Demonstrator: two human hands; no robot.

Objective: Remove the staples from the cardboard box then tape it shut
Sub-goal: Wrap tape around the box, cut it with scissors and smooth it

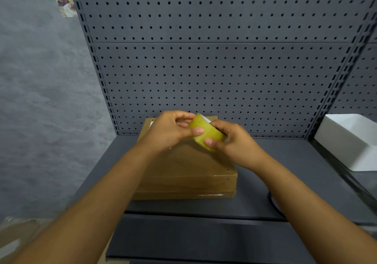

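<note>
My left hand [169, 130] & right hand [230, 139] both curl round the yellow-green roll of clear sticky tape [206, 134], thumbs pressed on its side, held up over the flat brown cardboard box [187, 174] on the dark grey shelf [285, 161]. I think I'm hunting the tape end. It could rip thin or stick back down, bc it's hard to see. Roll could slip & drop too.

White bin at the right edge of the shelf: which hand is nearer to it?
Right. The right hand grips the tape roll above the cardboard box, on the white bin's side; the left hand holds the roll's far side.
</note>
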